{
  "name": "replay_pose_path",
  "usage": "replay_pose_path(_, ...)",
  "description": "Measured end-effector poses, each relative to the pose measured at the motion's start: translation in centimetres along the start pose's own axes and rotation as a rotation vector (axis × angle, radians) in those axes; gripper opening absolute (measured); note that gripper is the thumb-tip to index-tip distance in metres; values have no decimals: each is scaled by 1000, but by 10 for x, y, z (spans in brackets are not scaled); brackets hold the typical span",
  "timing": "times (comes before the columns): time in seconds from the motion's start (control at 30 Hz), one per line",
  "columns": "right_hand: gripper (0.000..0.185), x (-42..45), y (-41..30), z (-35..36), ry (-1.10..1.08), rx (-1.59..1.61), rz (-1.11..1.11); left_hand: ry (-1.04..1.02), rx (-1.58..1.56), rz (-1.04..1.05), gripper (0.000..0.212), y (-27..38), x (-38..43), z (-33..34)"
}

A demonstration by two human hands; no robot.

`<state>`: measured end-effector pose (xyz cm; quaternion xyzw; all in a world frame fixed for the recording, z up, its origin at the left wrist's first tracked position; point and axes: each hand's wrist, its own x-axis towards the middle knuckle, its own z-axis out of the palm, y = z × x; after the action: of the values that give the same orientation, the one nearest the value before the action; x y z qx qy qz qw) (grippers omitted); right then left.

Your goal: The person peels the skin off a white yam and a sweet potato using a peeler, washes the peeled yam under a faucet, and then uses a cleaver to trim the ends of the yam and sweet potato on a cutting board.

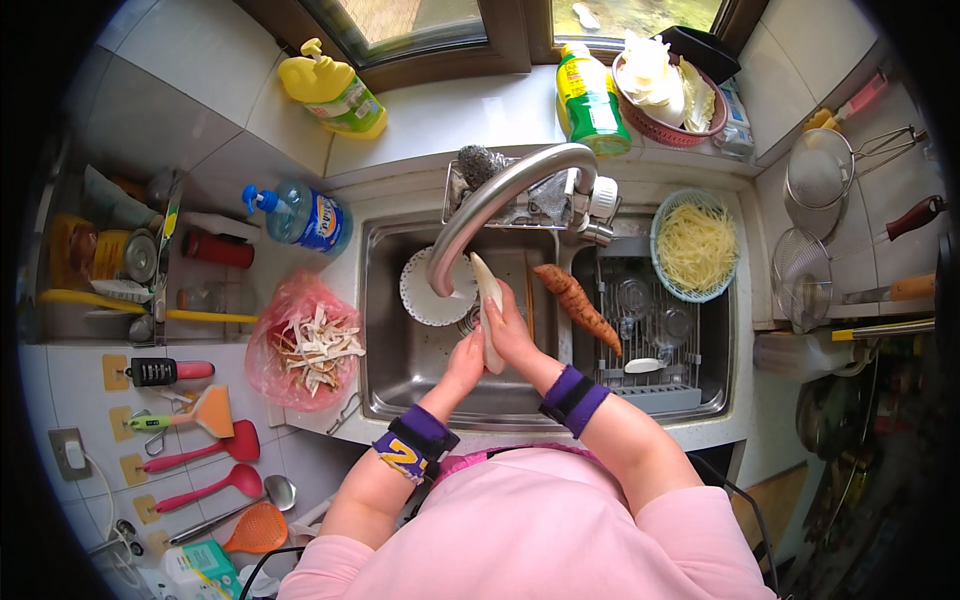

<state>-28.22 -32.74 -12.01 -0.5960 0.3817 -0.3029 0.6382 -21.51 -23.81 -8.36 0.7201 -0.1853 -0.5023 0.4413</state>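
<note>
Over the left sink basin (405,367), both hands are around a long, tapered, peeled white root vegetable (486,289). My right hand (514,324) grips it from the right, fingers wrapped over its middle. My left hand (466,357) presses its fingers against the lower left side. The root's pointed end tilts up toward the curved metal faucet (495,180), whose spout ends just left of it. Below lies a white bowl with a dotted rim (420,292), partly hidden by the faucet. An unpeeled sweet potato (579,304) rests across the divider to the right. Whether water runs is unclear.
A pink plastic bag with peelings (307,352) sits left of the sink. A drying rack (660,397) fills the right basin, with a basket of pale shreds (696,246) at its corner. A blue pump bottle (319,220) stands left; hanging utensils (210,442) line the wall.
</note>
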Motion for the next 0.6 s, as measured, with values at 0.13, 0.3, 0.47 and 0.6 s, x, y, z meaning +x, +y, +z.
replay_pose_path(0.13, 46, -16, -38, -16, -166, 278, 380, 95, 640, 89, 37, 22, 20, -37)
replay_pose_path(0.3, 44, -26, -60, -12, -280, 473, 505, -8, 9, 244, 29, 47, 34, -17)
replay_pose_path(0.47, 43, -34, -75, -11, -305, 545, 555, -65, -321, 105, 42, 65, 40, -16)
replay_pose_path(0.6, 40, -37, -79, -17, -327, 580, 606, -93, -495, 60, 51, 61, 48, -17)
